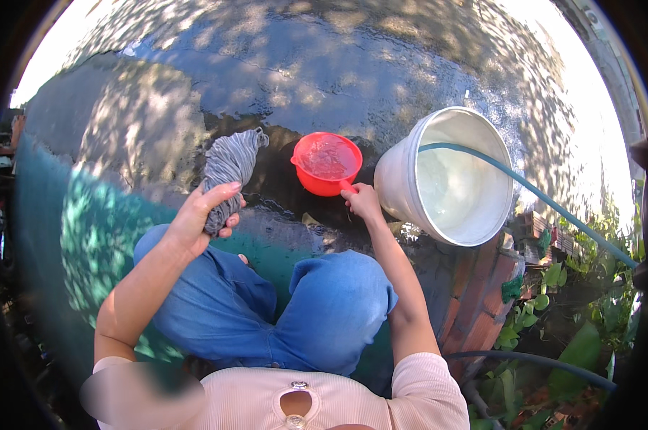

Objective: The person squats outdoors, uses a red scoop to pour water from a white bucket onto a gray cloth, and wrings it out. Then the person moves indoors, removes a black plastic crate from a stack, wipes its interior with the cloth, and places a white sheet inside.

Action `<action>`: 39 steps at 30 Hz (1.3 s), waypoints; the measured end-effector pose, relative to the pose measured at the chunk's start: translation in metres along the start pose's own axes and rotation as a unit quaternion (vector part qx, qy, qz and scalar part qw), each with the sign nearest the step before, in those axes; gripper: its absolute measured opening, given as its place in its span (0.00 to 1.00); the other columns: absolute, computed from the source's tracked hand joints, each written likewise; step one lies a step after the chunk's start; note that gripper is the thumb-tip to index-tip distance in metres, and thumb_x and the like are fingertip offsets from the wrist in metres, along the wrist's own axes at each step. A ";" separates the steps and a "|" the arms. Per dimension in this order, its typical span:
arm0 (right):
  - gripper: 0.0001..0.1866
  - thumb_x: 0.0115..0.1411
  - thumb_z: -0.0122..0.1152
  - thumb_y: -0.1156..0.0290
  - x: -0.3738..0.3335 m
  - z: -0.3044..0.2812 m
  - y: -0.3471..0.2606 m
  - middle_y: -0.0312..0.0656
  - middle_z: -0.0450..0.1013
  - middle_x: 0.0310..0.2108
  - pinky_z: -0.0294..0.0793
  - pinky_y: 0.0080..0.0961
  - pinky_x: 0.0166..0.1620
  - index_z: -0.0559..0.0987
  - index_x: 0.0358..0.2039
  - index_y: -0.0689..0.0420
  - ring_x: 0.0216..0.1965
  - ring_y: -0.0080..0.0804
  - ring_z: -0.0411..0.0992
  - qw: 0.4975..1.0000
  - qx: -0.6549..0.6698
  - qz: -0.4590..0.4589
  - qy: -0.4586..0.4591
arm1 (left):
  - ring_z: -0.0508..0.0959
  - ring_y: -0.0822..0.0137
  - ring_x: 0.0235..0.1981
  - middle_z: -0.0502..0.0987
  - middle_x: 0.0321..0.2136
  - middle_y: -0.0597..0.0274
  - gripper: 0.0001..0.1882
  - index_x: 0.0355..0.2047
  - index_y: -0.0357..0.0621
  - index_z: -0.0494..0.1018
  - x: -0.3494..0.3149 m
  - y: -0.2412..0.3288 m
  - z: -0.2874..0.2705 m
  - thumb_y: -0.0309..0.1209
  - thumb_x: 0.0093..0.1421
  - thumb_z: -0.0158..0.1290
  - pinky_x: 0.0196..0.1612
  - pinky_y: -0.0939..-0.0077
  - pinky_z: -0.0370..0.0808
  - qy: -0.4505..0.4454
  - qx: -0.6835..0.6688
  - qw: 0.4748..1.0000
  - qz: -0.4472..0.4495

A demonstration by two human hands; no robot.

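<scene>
My left hand (203, 215) is wrapped round a grey bundle of stringy strands (230, 161), like a mop head, held up and tilted to the right at its top. My right hand (365, 200) grips the short handle of a red plastic dipper (311, 185). Water fills much of the dipper, its surface rippled. Right of that hand stands a big pale metal bucket (403, 172), its wide mouth showing water inside. A blue-green hose (546, 201) runs over the rim into the bucket.
Wet, sun-dappled concrete ground (302, 57) spreads ahead. Green flooring (101, 244) lies on the left and under my bent legs. Red bricks (474, 287) edge the right side, with leafy plants (582, 358) beyond them. A dark hose (532, 358) crosses the plants.
</scene>
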State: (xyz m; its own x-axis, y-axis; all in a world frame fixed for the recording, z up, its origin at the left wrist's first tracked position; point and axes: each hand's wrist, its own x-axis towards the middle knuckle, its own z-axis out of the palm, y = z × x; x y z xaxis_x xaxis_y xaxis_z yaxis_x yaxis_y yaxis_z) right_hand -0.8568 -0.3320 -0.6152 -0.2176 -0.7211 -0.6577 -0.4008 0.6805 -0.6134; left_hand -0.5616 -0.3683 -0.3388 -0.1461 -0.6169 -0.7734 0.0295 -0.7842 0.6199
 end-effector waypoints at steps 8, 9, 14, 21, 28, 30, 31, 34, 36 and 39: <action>0.16 0.63 0.48 0.59 0.060 -0.021 -0.060 0.39 0.69 0.21 0.63 0.12 0.14 0.71 0.37 0.61 0.13 0.18 0.63 0.877 0.412 0.150 -0.195 | 0.69 0.71 0.21 0.71 0.29 0.60 0.13 0.38 0.43 0.66 0.012 0.004 0.000 0.35 0.58 0.54 0.18 0.78 0.63 -0.014 -0.116 0.993 0.037; 0.17 0.64 0.47 0.58 0.060 -0.018 -0.065 0.38 0.69 0.22 0.63 0.12 0.14 0.70 0.38 0.61 0.13 0.18 0.63 0.851 0.452 0.160 -0.215 | 0.69 0.71 0.21 0.70 0.29 0.60 0.13 0.38 0.43 0.66 0.010 0.005 0.000 0.36 0.58 0.54 0.18 0.78 0.63 0.003 -0.121 0.992 0.022; 0.24 0.65 0.43 0.56 0.027 -0.028 -0.100 0.38 0.65 0.22 0.60 0.11 0.14 0.68 0.48 0.67 0.11 0.17 0.58 0.709 0.626 0.115 -0.304 | 0.69 0.71 0.21 0.70 0.27 0.61 0.17 0.36 0.42 0.67 -0.002 -0.006 -0.004 0.42 0.57 0.55 0.18 0.76 0.65 -0.017 -0.177 0.981 -0.078; 0.29 0.67 0.36 0.54 -0.115 -0.083 -0.194 0.36 0.61 0.20 0.56 0.14 0.13 0.58 0.57 0.66 0.09 0.16 0.55 0.489 0.767 -0.013 -0.415 | 0.79 0.63 0.31 0.76 0.28 0.59 0.17 0.39 0.43 0.68 -0.032 -0.024 -0.008 0.41 0.57 0.55 0.28 0.70 0.76 -0.110 -0.159 0.970 -0.146; 0.21 0.64 0.48 0.58 -0.287 -0.200 -0.230 0.38 0.69 0.20 0.63 0.19 0.14 0.69 0.47 0.63 0.12 0.23 0.65 0.917 0.372 0.138 0.037 | 0.78 0.65 0.29 0.75 0.29 0.59 0.20 0.43 0.44 0.67 -0.164 0.042 -0.057 0.42 0.57 0.55 0.28 0.72 0.77 -0.072 -0.023 0.979 -0.188; 0.18 0.61 0.52 0.60 -0.306 -0.219 -0.216 0.38 0.69 0.19 0.65 0.22 0.15 0.71 0.42 0.63 0.13 0.25 0.67 0.952 0.234 0.159 0.114 | 0.78 0.66 0.28 0.75 0.29 0.59 0.22 0.45 0.44 0.65 -0.191 0.067 -0.067 0.43 0.56 0.56 0.28 0.74 0.76 -0.048 0.029 0.987 -0.153; 0.16 0.60 0.54 0.61 -0.311 -0.228 -0.207 0.38 0.69 0.18 0.65 0.22 0.15 0.72 0.40 0.62 0.13 0.25 0.68 0.958 0.169 0.174 0.150 | 0.78 0.67 0.27 0.75 0.30 0.59 0.23 0.46 0.44 0.64 -0.201 0.079 -0.068 0.43 0.56 0.56 0.28 0.75 0.76 -0.021 0.039 0.988 -0.145; 0.17 0.61 0.52 0.59 -0.302 -0.246 -0.188 0.41 0.69 0.16 0.68 0.24 0.14 0.71 0.36 0.63 0.12 0.27 0.69 0.944 0.167 0.221 0.178 | 0.78 0.69 0.27 0.75 0.30 0.61 0.25 0.48 0.44 0.62 -0.226 0.108 -0.063 0.42 0.55 0.57 0.28 0.75 0.76 0.020 0.055 0.992 -0.116; 0.35 0.60 0.51 0.51 -0.295 -0.258 -0.193 0.53 0.74 0.32 0.77 0.36 0.29 0.57 0.61 0.58 0.30 0.42 0.77 0.957 -0.007 0.227 0.179 | 0.78 0.69 0.26 0.75 0.30 0.61 0.26 0.48 0.44 0.61 -0.245 0.122 -0.054 0.41 0.54 0.58 0.28 0.76 0.75 0.046 0.074 0.991 -0.102; 0.40 0.58 0.53 0.49 -0.306 -0.262 -0.247 0.66 0.58 0.56 0.64 0.45 0.55 0.52 0.65 0.55 0.54 0.56 0.65 0.954 -0.261 0.089 0.121 | 0.76 0.73 0.27 0.74 0.30 0.62 0.29 0.48 0.42 0.60 -0.290 0.139 -0.035 0.38 0.51 0.61 0.27 0.78 0.74 0.041 0.077 0.996 -0.011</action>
State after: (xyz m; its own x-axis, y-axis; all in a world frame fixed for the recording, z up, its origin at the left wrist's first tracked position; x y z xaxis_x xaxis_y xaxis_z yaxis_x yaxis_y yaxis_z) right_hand -0.9246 -0.3129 -0.1477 -0.4974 -0.6523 -0.5719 -0.7131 0.6828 -0.1586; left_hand -0.4805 -0.3010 -0.0335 -0.0630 -0.6073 -0.7919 -0.1249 -0.7825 0.6100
